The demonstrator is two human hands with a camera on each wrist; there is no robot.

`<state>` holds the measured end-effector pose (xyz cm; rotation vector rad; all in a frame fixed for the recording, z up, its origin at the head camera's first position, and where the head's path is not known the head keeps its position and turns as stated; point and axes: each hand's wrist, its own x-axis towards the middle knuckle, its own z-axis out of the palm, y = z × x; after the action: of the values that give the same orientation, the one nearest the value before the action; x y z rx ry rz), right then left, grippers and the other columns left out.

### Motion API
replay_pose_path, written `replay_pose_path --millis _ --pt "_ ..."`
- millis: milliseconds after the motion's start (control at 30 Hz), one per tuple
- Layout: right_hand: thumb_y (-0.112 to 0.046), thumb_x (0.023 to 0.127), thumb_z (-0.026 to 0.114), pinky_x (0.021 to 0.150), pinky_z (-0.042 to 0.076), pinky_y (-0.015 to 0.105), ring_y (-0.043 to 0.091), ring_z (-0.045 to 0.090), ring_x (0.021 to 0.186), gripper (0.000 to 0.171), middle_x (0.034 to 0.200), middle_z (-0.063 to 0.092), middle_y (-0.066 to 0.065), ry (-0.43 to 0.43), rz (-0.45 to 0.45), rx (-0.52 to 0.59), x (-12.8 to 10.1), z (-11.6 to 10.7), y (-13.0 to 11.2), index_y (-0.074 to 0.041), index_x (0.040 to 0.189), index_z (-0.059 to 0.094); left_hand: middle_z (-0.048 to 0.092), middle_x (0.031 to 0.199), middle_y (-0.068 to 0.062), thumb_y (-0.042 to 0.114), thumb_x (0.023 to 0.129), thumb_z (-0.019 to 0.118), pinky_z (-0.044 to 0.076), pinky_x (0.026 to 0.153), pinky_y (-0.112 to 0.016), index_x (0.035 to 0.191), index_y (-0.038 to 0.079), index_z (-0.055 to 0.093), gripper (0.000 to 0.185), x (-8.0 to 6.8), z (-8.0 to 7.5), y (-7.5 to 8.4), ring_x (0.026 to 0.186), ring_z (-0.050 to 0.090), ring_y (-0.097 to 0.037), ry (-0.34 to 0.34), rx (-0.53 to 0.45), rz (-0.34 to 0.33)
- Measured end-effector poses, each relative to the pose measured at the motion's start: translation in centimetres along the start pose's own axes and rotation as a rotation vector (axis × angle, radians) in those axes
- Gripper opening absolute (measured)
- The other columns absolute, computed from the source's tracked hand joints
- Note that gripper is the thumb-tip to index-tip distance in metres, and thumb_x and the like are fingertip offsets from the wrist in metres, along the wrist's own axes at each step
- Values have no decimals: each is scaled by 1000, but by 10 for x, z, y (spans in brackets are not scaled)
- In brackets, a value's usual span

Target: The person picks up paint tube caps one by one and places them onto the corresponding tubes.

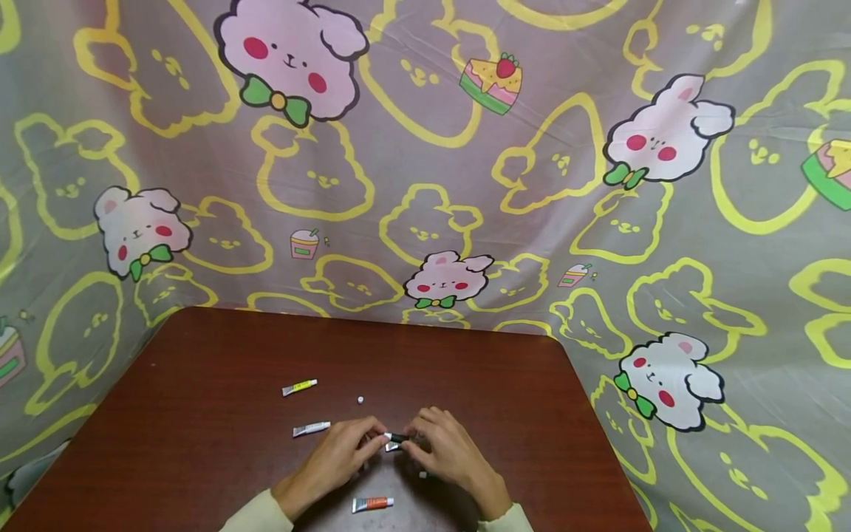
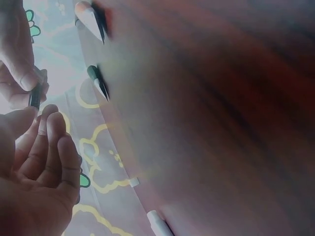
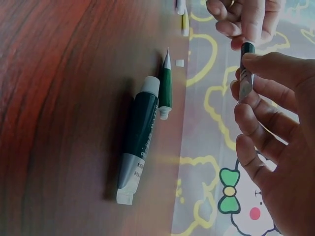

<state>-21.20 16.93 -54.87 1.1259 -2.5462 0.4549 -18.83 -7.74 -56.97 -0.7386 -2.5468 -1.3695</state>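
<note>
Both hands meet at a small dark paint tube (image 1: 397,438) held above the table. My left hand (image 1: 347,445) pinches its white-capped end between thumb and fingers. The tube's body (image 3: 246,73) is pinched by my right hand (image 1: 444,443), with the crimped end toward the right palm. Below the hands, an uncapped green paint tube (image 3: 167,91) lies on the table, its threaded neck showing. A larger-looking dark green tube (image 3: 142,125) with a white cap lies beside it, near the right wrist. A loose white cap (image 1: 360,400) rests beyond the hands.
A yellow paint tube (image 1: 301,387) and a white one (image 1: 311,428) lie left of the hands. Nearer the body is an orange tube (image 1: 374,505). The brown table (image 1: 219,355) is bordered by a rabbit-patterned curtain (image 1: 425,162) at the back and sides.
</note>
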Motion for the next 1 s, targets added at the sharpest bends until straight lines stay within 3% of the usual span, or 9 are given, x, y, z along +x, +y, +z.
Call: replay_pose_path --millis 300,500,767,1000 --pt "-30 91 89 78 49 26 7 60 89 17 96 69 -11 6 -8 -4 1 0 0 -21 100 78 71 86 13 14 100 79 50 61 -19 104 19 73 9 2 0 1 71 59 6 13 18 56" --pt "-29 91 89 79 50 26 8 62 90 17 97 70 -11 14 -8 3 0 1 0 -21 101 78 71 88 14 21 103 77 51 64 -19 110 16 75 9 2 1 2 74 60 7 5 17 28" --pt "-29 90 90 79 51 27 8 62 91 18 97 70 -11 11 -13 -8 -1 2 -1 -21 101 78 69 82 13 28 108 70 48 56 -19 103 20 74 11 0 0 2 62 54 8 -24 -21 -12" --pt "-28 91 89 80 51 27 7 61 89 16 96 70 -10 2 -21 -10 0 2 -1 -21 101 79 74 86 7 18 105 73 48 60 -18 102 20 73 4 1 1 0 70 55 7 31 13 100"
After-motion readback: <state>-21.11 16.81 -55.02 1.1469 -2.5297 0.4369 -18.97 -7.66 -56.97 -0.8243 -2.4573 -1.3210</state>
